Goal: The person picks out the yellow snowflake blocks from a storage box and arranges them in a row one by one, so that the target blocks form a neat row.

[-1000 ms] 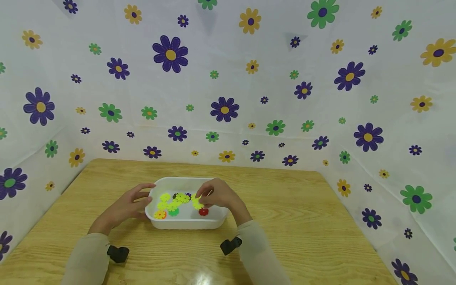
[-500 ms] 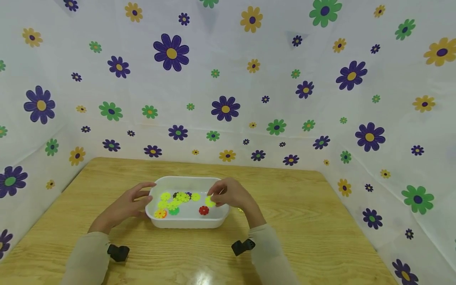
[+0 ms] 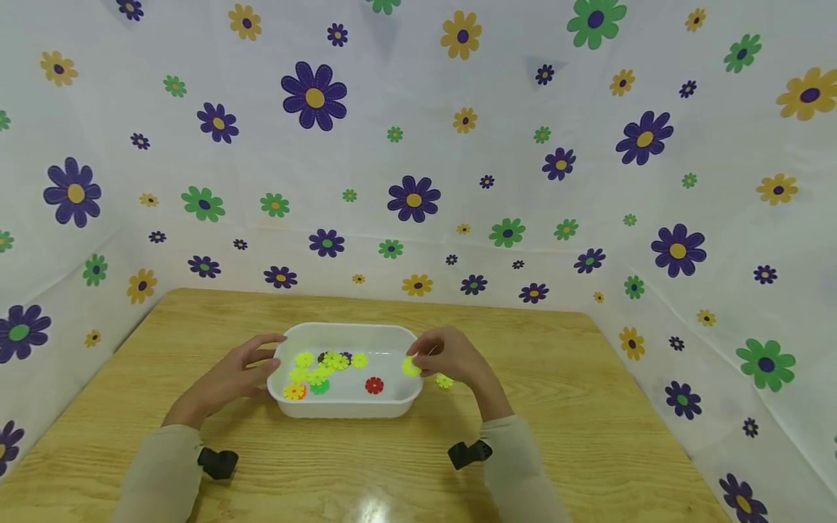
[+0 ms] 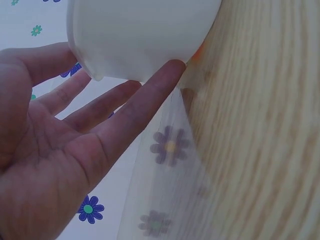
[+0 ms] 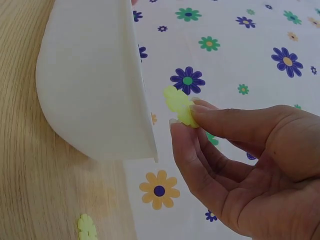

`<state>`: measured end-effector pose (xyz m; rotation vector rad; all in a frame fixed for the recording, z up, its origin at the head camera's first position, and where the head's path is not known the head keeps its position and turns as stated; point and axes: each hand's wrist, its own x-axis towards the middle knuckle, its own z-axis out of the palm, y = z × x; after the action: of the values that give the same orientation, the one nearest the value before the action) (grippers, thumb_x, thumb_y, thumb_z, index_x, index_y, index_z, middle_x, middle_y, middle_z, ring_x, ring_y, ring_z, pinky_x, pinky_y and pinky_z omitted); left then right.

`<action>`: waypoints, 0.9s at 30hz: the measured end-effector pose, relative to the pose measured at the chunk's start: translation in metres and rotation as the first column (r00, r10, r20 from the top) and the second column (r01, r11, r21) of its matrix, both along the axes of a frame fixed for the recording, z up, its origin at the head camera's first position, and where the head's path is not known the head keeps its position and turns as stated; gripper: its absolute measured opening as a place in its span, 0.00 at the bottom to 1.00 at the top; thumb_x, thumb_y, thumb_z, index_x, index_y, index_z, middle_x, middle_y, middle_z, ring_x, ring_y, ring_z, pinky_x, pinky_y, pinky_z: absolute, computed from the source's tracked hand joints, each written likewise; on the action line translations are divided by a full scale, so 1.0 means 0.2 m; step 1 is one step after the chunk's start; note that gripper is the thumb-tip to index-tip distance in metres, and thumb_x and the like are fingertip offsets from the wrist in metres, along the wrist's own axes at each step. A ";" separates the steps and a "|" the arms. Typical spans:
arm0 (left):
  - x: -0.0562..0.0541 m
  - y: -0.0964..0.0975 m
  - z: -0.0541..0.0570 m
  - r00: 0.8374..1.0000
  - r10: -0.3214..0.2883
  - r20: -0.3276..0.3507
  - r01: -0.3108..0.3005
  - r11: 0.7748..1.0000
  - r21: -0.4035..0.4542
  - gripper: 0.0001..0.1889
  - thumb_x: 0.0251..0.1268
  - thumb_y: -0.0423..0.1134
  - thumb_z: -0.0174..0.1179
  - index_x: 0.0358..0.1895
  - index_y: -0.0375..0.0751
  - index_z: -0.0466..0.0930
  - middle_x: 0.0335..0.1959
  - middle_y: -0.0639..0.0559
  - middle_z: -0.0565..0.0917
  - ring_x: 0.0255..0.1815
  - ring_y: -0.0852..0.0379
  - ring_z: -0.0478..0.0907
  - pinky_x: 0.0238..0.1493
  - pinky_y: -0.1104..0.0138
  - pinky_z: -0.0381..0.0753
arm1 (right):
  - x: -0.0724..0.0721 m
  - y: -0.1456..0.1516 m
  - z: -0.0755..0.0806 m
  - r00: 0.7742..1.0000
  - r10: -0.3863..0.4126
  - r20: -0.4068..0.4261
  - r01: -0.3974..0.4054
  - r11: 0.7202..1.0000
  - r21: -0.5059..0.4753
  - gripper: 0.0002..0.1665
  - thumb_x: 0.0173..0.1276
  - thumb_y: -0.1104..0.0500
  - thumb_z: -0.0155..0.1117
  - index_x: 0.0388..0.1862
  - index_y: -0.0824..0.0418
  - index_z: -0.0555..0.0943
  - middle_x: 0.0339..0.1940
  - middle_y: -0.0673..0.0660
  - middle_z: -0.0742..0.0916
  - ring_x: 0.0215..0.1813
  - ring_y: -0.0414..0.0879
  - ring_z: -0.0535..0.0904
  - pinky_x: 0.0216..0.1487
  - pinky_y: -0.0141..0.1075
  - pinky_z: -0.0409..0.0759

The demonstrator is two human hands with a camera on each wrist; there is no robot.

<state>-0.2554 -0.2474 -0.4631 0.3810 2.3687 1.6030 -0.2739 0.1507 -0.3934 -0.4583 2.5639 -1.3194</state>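
Note:
A white plastic tub (image 3: 340, 410) holds several flower-shaped plastic discs. In the head view my left hand (image 3: 232, 374) touches the tub's left end; the left wrist view shows its fingers (image 4: 145, 102) stretched out against the outer wall (image 4: 145, 35). Between thumb and fingertips, my right hand (image 3: 451, 356) pinches a yellow flower-shaped disc (image 5: 180, 106) at the tub's right rim. Most discs inside are yellow (image 3: 320, 374) and lie to the left and middle, with a green disc (image 3: 320, 387) partly covered. A red disc (image 3: 374, 386) lies apart toward the right.
Another yellow disc (image 3: 445, 380) lies on the wooden table (image 3: 556, 421) just right of the tub, below my right hand. White sheeting (image 3: 366, 167) printed with flowers rises behind the table and along both sides.
My right hand has carried the yellow disc rightward from over the tub's middle to its right rim. The disc on the table has come into sight. My left hand stays in place.

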 end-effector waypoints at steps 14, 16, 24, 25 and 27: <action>0.00 0.00 0.00 1.000 0.006 0.003 -0.006 1.000 0.004 0.32 0.81 0.46 0.54 0.80 0.45 0.55 0.80 0.25 0.58 0.69 0.28 0.75 0.51 0.52 0.91 | -0.01 0.12 -0.04 0.998 -0.059 0.001 0.059 0.997 0.046 0.07 0.70 0.66 0.68 0.45 0.65 0.88 0.41 0.61 0.89 0.37 0.50 0.87 0.47 0.48 0.92; 0.00 0.00 0.00 1.000 0.002 0.001 -0.002 1.000 0.003 0.31 0.81 0.46 0.54 0.80 0.45 0.55 0.80 0.24 0.57 0.68 0.28 0.76 0.51 0.52 0.91 | -0.01 0.14 -0.04 0.998 -0.070 0.002 0.070 0.996 0.054 0.07 0.71 0.66 0.68 0.45 0.65 0.88 0.41 0.61 0.89 0.37 0.49 0.87 0.47 0.47 0.92; 0.00 0.00 0.00 1.000 0.012 0.017 -0.012 1.000 -0.002 0.31 0.81 0.47 0.54 0.79 0.46 0.56 0.80 0.25 0.57 0.69 0.28 0.76 0.52 0.52 0.91 | -0.01 0.22 -0.04 0.994 -0.105 0.001 0.105 0.992 0.066 0.08 0.71 0.66 0.67 0.46 0.66 0.88 0.42 0.61 0.89 0.38 0.48 0.87 0.48 0.47 0.91; 0.00 0.00 0.00 1.000 0.012 0.015 -0.012 1.000 -0.007 0.31 0.81 0.47 0.54 0.79 0.46 0.56 0.80 0.24 0.57 0.69 0.28 0.75 0.52 0.52 0.91 | -0.01 0.23 -0.04 0.995 -0.105 0.000 0.104 0.992 0.065 0.08 0.71 0.67 0.67 0.46 0.67 0.88 0.42 0.62 0.89 0.39 0.48 0.87 0.47 0.47 0.92; 0.00 0.00 0.00 1.000 0.014 0.012 -0.013 1.000 -0.012 0.31 0.81 0.47 0.54 0.80 0.46 0.56 0.80 0.24 0.57 0.69 0.27 0.74 0.52 0.52 0.91 | -0.01 0.25 -0.05 0.995 -0.102 -0.001 0.102 0.992 0.070 0.08 0.71 0.67 0.67 0.46 0.67 0.88 0.42 0.62 0.89 0.38 0.47 0.86 0.46 0.45 0.92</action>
<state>-0.2559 -0.2465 -0.4629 0.3530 2.3763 1.5913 -0.2760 0.2016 -0.4040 -0.3169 2.6537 -1.2570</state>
